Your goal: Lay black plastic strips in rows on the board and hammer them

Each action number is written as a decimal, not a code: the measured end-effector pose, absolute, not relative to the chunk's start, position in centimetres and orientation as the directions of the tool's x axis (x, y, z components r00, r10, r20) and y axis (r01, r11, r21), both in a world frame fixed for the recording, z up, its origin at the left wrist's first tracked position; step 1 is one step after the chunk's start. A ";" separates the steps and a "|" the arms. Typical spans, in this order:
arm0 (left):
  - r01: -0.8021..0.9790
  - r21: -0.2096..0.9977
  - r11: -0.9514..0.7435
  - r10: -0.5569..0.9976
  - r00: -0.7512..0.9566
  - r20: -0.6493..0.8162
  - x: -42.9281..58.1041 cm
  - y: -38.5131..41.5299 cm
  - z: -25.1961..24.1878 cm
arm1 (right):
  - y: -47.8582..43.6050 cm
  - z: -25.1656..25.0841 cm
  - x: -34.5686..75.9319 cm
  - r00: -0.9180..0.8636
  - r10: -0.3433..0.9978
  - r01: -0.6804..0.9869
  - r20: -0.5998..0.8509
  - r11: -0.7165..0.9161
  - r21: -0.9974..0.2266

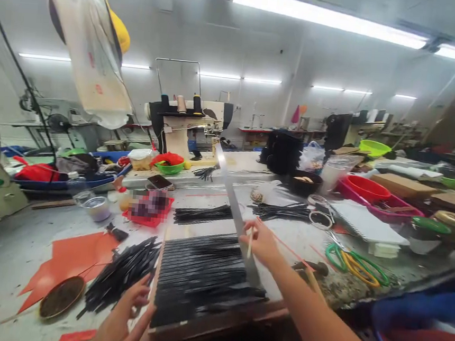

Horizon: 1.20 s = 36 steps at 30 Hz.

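A wooden board (214, 323) lies in front of me with several thin black strips (198, 274) laid side by side across it. My right hand (261, 242) is closed on a long metal ruler (232, 203) that slants across the strips, with a thin pale stick pinched in its fingers. My left hand (125, 315) rests at the board's left edge, fingers curled against it. A loose heap of black strips (120, 275) lies just left of the board.
An orange sheet (68, 262) and a round brown dish (61, 296) lie at the left. Green and yellow scissors (357, 261) and a notebook (366, 222) sit at the right. A sewing machine (187, 122), bowls and trays stand behind.
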<state>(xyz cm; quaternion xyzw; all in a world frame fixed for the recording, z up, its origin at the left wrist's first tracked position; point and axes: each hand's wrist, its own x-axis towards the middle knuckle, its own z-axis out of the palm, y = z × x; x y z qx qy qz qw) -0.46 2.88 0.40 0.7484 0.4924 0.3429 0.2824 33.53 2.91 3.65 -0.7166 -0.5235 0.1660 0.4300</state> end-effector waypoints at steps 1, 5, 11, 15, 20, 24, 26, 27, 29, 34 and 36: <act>0.475 0.826 -0.303 0.944 0.270 0.191 0.5 3.4 1.5 | 2.2 3.3 30.6 0.348 0.910 0.581 0.224 -0.022 -0.813; 0.272 0.960 -0.071 0.964 0.267 -0.004 3.8 5.8 3.5 | -0.8 0.6 19.6 0.254 0.933 0.046 0.255 0.252 -0.967; 0.373 0.924 -0.090 0.962 0.273 -0.017 3.6 7.8 0.6 | -3.2 -1.9 14.4 0.174 0.958 0.005 0.230 0.233 -0.973; 0.553 0.803 -0.224 0.941 0.338 0.030 2.4 8.3 -0.7 | -4.1 -2.3 16.8 0.194 0.909 0.377 0.369 0.278 -0.883; 0.686 0.571 -0.452 0.870 0.479 0.113 1.4 8.3 -1.0 | -5.8 -4.1 19.1 0.027 0.842 0.528 0.538 0.446 -0.723; 0.691 0.457 -0.560 0.789 0.614 0.037 1.1 8.5 -1.6 | -7.2 -5.5 18.7 -0.267 0.715 0.513 0.647 0.673 -0.533; 0.685 0.416 -0.598 0.755 0.656 0.004 1.1 8.9 -1.7 | -7.4 -5.8 18.0 -0.321 0.688 0.479 0.651 0.711 -0.515; 0.679 0.399 -0.617 0.737 0.675 -0.008 1.1 9.1 -1.7 | -7.4 -5.9 17.7 -0.342 0.678 0.469 0.650 0.723 -0.507; 0.662 0.372 -0.651 0.705 0.709 -0.029 1.1 9.5 -1.6 | -7.3 -6.0 17.1 -0.375 0.673 0.471 0.638 0.731 -0.494; 0.631 0.330 -0.702 0.656 0.753 -0.043 0.9 10.2 -1.3 | -7.0 -6.1 16.5 -0.391 0.668 0.479 0.633 0.735 -0.480; 0.626 0.319 -0.711 0.650 0.759 -0.040 1.0 10.2 -1.4 | -7.0 -6.0 16.6 -0.394 0.661 0.474 0.639 0.742 -0.475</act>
